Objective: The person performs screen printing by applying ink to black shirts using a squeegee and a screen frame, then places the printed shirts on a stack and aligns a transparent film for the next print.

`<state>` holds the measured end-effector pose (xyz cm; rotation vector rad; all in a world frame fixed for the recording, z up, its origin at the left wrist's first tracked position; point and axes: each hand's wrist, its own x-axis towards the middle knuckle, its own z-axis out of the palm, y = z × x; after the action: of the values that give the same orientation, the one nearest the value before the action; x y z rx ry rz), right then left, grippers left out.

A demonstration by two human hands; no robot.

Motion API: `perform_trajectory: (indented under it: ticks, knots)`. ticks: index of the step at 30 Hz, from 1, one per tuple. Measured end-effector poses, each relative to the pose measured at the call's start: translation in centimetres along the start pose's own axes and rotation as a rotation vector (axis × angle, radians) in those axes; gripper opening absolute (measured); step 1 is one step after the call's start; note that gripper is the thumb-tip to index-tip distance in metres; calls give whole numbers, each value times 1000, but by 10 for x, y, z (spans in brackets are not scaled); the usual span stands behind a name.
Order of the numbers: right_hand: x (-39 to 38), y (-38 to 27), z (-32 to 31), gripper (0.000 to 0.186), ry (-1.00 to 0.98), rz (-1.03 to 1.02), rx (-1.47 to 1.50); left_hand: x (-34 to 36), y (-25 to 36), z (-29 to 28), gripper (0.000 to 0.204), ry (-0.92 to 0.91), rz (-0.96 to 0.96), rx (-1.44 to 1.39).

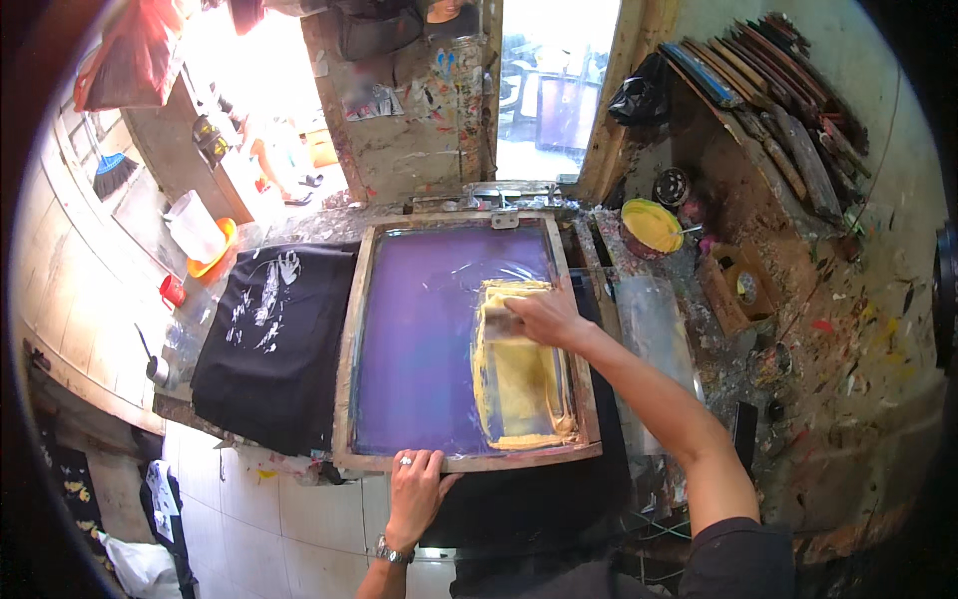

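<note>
A wooden screen-printing frame (pixel 346 399) with purple mesh lies flat before me. Yellow ink (pixel 529 384) is spread over the right part of the mesh, thick along its edges. My right hand (pixel 544 315) is closed on a squeegee (pixel 499 324), whose blade rests at the upper left of the ink. At the frame's near edge, my left hand (pixel 414 494) grips the wood, fingers over the top. Black cloth (pixel 519 504) shows beneath the frame and hangs off the near side. A metal hinge clamp (pixel 505 218) sits at the frame's far edge.
A black garment (pixel 274 349) with a white print lies left of the frame. To the right stand a bowl of yellow ink (pixel 652 228) and a cardboard box (pixel 736 288). Several squeegees (pixel 763 110) rest on the right wall. A white jug (pixel 195 228) stands far left.
</note>
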<state>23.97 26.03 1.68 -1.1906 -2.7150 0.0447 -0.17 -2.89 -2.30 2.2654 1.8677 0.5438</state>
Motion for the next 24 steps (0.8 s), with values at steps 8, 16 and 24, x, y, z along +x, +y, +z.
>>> perform_trajectory:
  ticks: [8, 16, 24]
  knots:
    - [20, 31, 5, 31, 66, 89, -28, 7, 9, -2, 40, -3, 3, -38]
    - [-124, -89, 7, 6, -11, -14, -9, 1, -1, -12, 37, -88, -29, -12]
    - [-168, -126, -22, 29, 191, 58, -23, 13, 7, -26, 38, -42, 3, 26]
